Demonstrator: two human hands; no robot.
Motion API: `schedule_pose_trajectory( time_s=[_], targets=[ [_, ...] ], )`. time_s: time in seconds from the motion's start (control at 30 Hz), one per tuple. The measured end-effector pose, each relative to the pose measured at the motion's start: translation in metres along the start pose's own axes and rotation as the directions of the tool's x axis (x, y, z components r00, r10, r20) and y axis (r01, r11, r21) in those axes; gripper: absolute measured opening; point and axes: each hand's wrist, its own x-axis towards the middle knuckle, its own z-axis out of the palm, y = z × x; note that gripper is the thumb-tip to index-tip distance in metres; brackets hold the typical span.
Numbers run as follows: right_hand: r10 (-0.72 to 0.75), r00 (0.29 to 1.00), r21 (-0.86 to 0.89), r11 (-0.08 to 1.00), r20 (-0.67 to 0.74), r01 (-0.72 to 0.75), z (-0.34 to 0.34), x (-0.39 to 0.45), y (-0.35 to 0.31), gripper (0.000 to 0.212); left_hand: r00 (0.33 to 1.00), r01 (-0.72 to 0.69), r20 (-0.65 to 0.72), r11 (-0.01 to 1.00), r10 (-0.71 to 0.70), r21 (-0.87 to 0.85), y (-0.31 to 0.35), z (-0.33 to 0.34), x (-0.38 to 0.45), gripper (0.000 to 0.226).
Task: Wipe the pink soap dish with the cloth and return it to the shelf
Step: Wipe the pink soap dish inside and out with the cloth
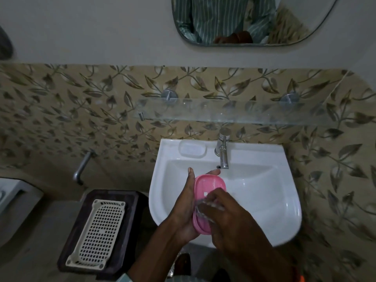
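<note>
Nearest the camera, both forearms reach forward over the front rim of the white washbasin (254, 200), which projects from the tiled wall. The right hand (225, 218) lies over the near end of the pink soap dish (207, 186), its fingers curled down onto a pale, blurred cloth (200, 208) pressed against the dish's inside; the cloth is too smeared to tell its outline. The left hand (186, 202) cradles the dish from its left side, palm against the long edge, fingers stretched along the far end and the thumb raised straight beside it. The dish is held above the basin's left half, tilted, its open face towards the camera.

To the right of the hands the bowl lies open as far as the right rim. Left of the basin, lower down and apart from it, a dark stool (114, 200) carries a cream perforated tray (99, 235), set along the stool's top and close to its near left corner.

At the basin's back edge a chrome tap (222, 153) stands at the centre, with a moulded soap recess (192, 149) at the back left corner. Above on the wall a glass shelf (234, 110) runs across on two metal brackets, and higher still the lower edge of a mirror (244, 27) shows a striped shirt
</note>
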Motion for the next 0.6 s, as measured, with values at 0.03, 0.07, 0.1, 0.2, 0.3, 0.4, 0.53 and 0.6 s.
schedule_pose_trajectory(
  time_s=[0.03, 0.07, 0.1, 0.2, 0.3, 0.4, 0.53, 0.6],
  targets=[
    [0.012, 1.0, -0.066, 0.998, -0.023, -0.013, -0.003, 0.008, -0.001, 0.038, 1.0, 0.002, 0.003, 1.0, -0.002, 0.015, -0.003, 0.001, -0.001, 0.073],
    [0.057, 0.998, -0.124, 0.99, -0.037, -0.062, -0.007, 0.017, -0.003, 0.039, 1.0, 0.007, 0.002, 1.0, -0.008, 0.021, -0.006, 0.001, -0.002, 0.073],
    [0.127, 0.991, -0.162, 0.978, -0.045, -0.132, -0.008, 0.024, -0.006, 0.039, 1.0, 0.005, -0.003, 1.0, -0.005, 0.029, -0.006, 0.002, -0.003, 0.074],
    [0.283, 0.957, -0.269, 0.918, -0.07, -0.291, -0.002, 0.028, -0.016, 0.042, 0.998, -0.059, -0.01, 0.996, 0.06, 0.061, 0.0, 0.001, -0.005, 0.069],
    [0.341, 0.934, -0.145, 0.924, -0.106, -0.354, 0.002, 0.025, -0.018, 0.045, 0.997, -0.081, -0.01, 0.995, 0.082, 0.052, 0.008, 0.002, -0.005, 0.066],
    [0.285, 0.947, 0.057, 0.958, -0.149, -0.279, 0.002, 0.03, -0.016, 0.043, 0.999, -0.046, 0.011, 0.998, 0.045, 0.049, 0.008, 0.005, -0.011, 0.069],
    [0.136, 0.986, 0.1, 0.987, -0.093, -0.126, 0.001, 0.028, -0.024, 0.04, 0.997, -0.027, 0.076, 0.997, 0.021, 0.078, 0.019, -0.002, -0.014, 0.069],
    [0.027, 1.0, 0.118, 0.993, 0.015, -0.028, 0.002, 0.015, -0.023, 0.033, 0.995, -0.032, 0.098, 0.997, 0.025, 0.074, 0.03, -0.004, -0.015, 0.069]
  ],
)
